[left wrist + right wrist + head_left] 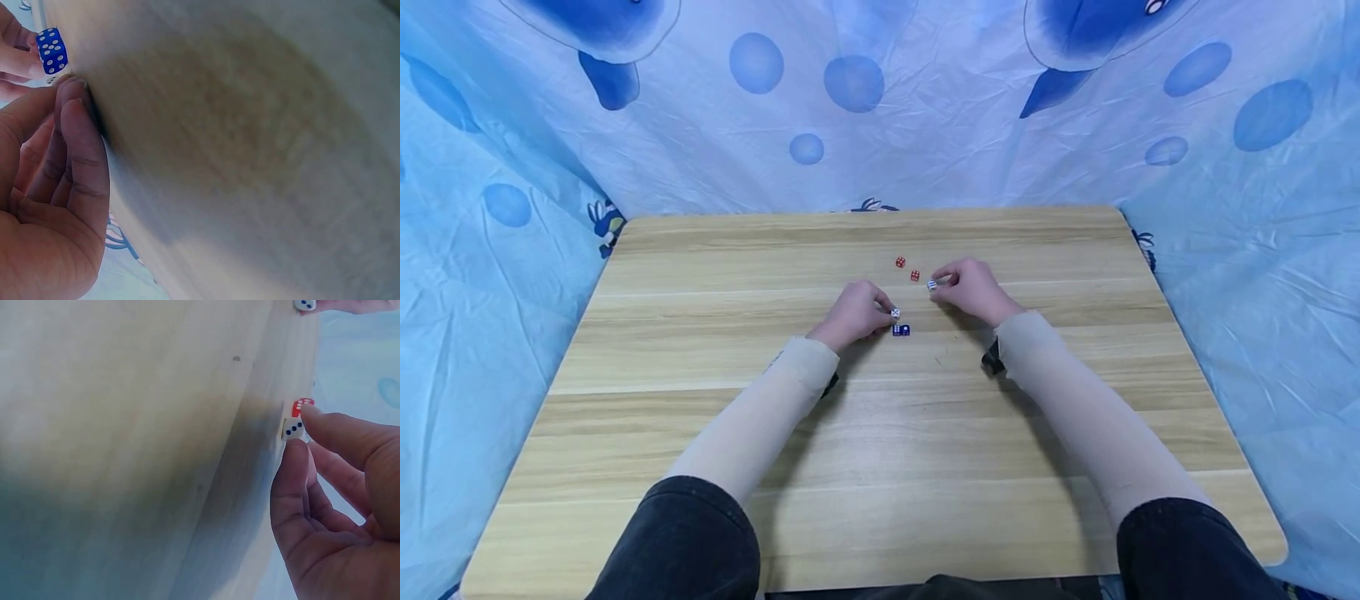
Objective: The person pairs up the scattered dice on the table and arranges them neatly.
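Near the middle of the table, my left hand (pixel 857 315) pinches a white die (pixel 895 313) at its fingertips. Just in front of that die, two blue dice (pixel 901 331) sit side by side on the wood. In the left wrist view, a blue die (pixel 52 50) with white dots shows beyond the fingertips, which mostly hide the white die. Farther right and back, my right hand (pixel 972 287) pinches another white die (pixel 292 429) with dark dots between thumb and finger. Two red dice, one farther back (pixel 900 262) and one closer (pixel 915 275), lie to its left.
The wooden table (pixel 647 333) has a rounded front right corner. Behind and beside it hangs a blue sheet (pixel 925 142) with bubble and whale prints. Both forearms reach in from the front edge, and a dark wrist strap (pixel 992 358) shows at the right wrist.
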